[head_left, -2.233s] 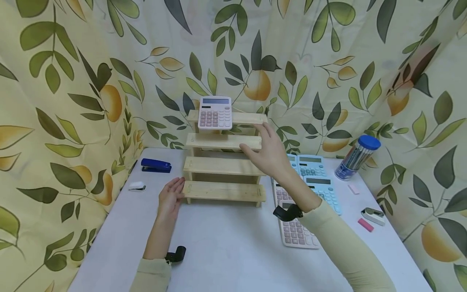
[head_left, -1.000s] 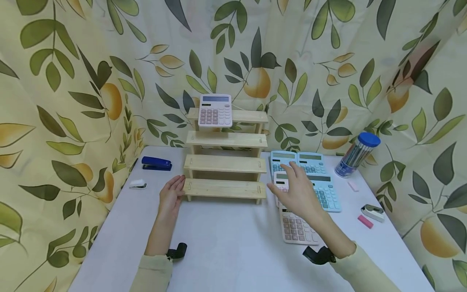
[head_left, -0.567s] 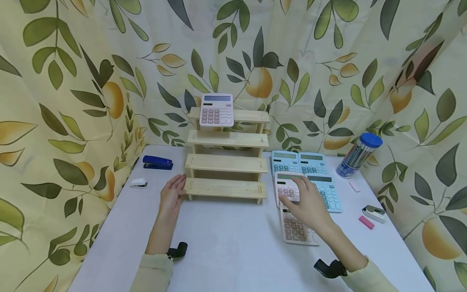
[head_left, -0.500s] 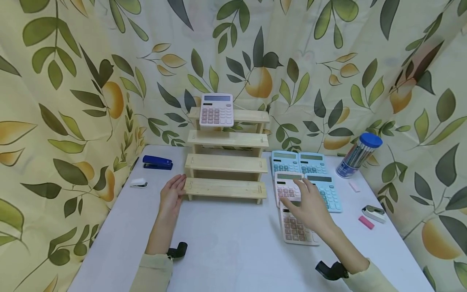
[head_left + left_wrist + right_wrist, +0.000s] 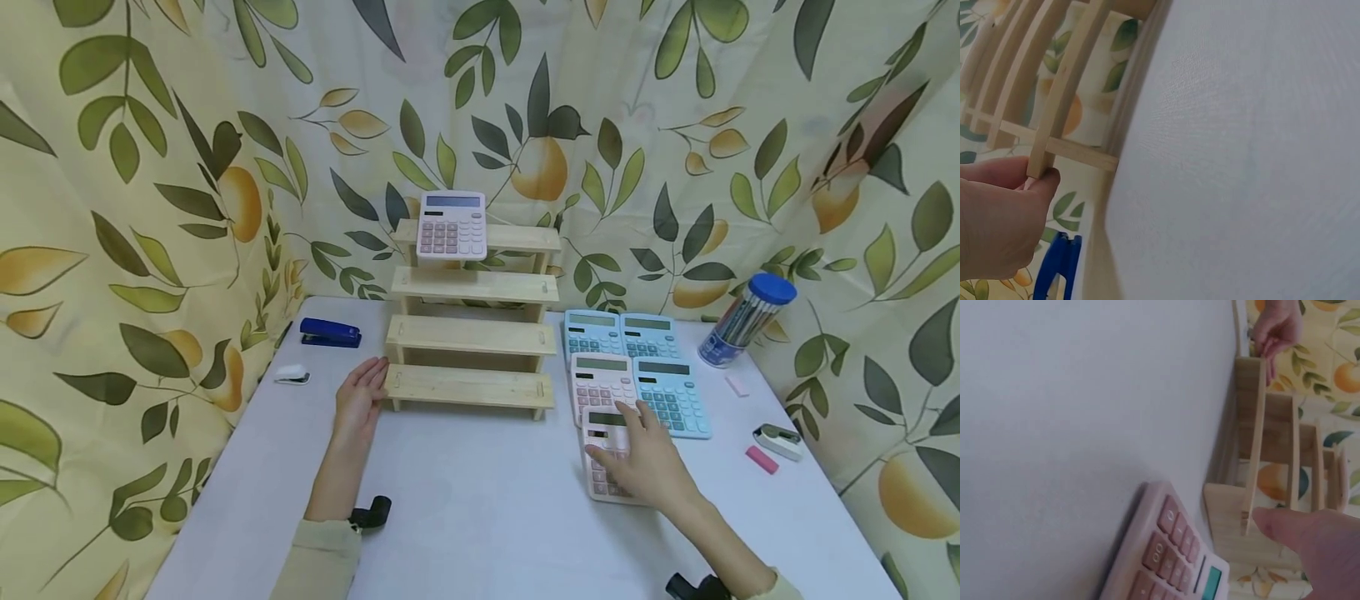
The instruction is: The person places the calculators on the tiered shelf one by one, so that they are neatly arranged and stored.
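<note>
A stepped wooden display rack (image 5: 468,386) stands at the middle back of the table. My left hand (image 5: 357,406) holds the left end of its lowest step; the left wrist view shows the fingers and thumb pinching the board end (image 5: 1040,164). On the top step leans a white calculator with pink keys (image 5: 452,227). My right hand (image 5: 654,468) is over the front pink calculator (image 5: 597,486) right of the rack, thumb and fingers spread, covering part of its keys. In the right wrist view this calculator (image 5: 1166,562) lies below the thumb (image 5: 1275,525).
Behind it lie another pink calculator (image 5: 592,365) and several blue calculators (image 5: 670,371). A blue-lidded pencil jar (image 5: 738,325), a white stapler (image 5: 780,442) and a pink eraser (image 5: 762,460) are at right. At left sit a blue stapler (image 5: 330,333) and a small white stapler (image 5: 292,375).
My right hand has left the rack's upper steps and moved right and toward me, down over the front pink calculator. My left hand has stayed at the rack's lowest step.
</note>
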`<state>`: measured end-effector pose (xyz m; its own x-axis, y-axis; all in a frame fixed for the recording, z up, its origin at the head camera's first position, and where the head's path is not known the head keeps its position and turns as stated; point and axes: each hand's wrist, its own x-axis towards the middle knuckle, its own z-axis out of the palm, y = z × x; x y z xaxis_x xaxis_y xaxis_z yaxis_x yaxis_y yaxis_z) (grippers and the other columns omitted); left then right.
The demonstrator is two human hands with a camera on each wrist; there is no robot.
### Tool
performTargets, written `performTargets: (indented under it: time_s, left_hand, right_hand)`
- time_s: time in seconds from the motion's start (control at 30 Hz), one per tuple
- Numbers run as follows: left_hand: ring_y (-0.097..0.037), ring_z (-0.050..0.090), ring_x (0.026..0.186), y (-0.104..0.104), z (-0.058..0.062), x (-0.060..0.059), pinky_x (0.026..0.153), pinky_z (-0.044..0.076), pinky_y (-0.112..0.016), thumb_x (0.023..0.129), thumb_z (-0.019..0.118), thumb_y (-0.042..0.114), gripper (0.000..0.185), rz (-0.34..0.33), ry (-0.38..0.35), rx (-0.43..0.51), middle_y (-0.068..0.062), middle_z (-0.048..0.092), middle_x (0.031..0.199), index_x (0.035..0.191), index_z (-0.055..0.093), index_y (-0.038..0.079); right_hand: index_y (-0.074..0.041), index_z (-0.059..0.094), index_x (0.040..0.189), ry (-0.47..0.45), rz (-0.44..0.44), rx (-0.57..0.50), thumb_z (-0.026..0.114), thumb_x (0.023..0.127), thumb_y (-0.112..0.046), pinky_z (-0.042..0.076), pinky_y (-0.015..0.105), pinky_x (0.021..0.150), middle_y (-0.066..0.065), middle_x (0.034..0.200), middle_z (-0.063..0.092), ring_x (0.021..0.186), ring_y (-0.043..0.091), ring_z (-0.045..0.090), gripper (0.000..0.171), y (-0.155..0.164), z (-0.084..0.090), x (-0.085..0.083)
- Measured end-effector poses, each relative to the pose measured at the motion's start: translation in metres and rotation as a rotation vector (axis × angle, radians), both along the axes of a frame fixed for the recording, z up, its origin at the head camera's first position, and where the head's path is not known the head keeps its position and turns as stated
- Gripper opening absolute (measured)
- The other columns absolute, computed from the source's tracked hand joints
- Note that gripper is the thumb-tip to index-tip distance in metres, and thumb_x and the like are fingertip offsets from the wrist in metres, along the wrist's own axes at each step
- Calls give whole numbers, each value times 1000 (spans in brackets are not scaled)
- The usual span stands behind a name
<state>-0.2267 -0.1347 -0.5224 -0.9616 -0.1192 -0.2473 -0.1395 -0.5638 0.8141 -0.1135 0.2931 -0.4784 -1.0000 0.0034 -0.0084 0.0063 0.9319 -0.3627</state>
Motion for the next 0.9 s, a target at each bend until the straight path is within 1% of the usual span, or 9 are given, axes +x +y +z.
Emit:
performTargets:
  time_s: [0.13, 0.23, 0.43, 0.5, 0.67, 0.73, 0.8, 0.9]
  left_hand:
    - [-30, 36, 152, 0, 0, 1, 120, 38, -29, 85, 34, -30, 79, 10, -2, 2, -25, 35, 163, 160, 28, -5]
    - [-30, 37, 152, 1, 0, 0, 120, 38, -30, 85, 34, -30, 79, 15, -1, -2, -25, 36, 163, 159, 29, -5]
    - [-30, 37, 152, 3, -1, -4, 121, 38, -31, 85, 35, -29, 78, 2, 17, -18, -25, 36, 163, 159, 29, -5]
    - [-30, 37, 152, 4, -1, -5, 121, 38, -31, 85, 35, -30, 78, 4, 9, -19, -25, 38, 162, 159, 31, -5]
    - [-30, 39, 151, 3, -4, -5, 121, 38, -32, 85, 35, -30, 78, 16, -9, -9, -24, 40, 161, 158, 32, -4]
    - [-30, 38, 151, 2, -4, -5, 121, 38, -32, 85, 35, -30, 78, 15, -6, -5, -24, 39, 162, 159, 31, -5]
    - [-30, 38, 152, 1, -4, -4, 121, 38, -32, 85, 35, -30, 79, 10, 0, -2, -24, 38, 162, 159, 30, -5]
    - [-29, 38, 152, -2, -3, -3, 121, 38, -31, 86, 35, -30, 78, 8, 1, -9, -24, 38, 162, 159, 30, -4]
  right_hand:
    - [5, 35, 156, -38, -13, 10, 79, 86, -58, 45, 82, 92, 45, 158, 21, 131, 74, 34, 104, -3, -6, 2]
    - [5, 33, 156, -56, -22, 12, 78, 85, -61, 46, 82, 89, 46, 158, 19, 129, 76, 34, 107, -4, -7, 4]
    - [6, 30, 157, -74, -39, 7, 76, 85, -65, 43, 84, 91, 47, 157, 16, 128, 79, 31, 111, -7, -6, 6]
    - [6, 30, 157, -79, -40, 2, 76, 85, -65, 44, 85, 89, 47, 157, 16, 126, 81, 31, 111, -8, -9, 8]
    - [6, 29, 158, -78, -33, 0, 77, 84, -65, 40, 88, 85, 46, 158, 14, 124, 85, 26, 114, -11, -18, 12]
    - [7, 29, 158, -64, -32, 6, 78, 84, -62, 38, 90, 83, 47, 158, 14, 123, 86, 24, 113, -13, -21, 12]
    - [9, 29, 157, -48, -36, 19, 80, 84, -60, 39, 90, 79, 47, 158, 14, 121, 87, 23, 112, -14, -23, 11]
    - [8, 29, 158, -51, -55, 19, 81, 84, -57, 39, 91, 77, 47, 159, 11, 120, 88, 22, 111, -18, -24, 9]
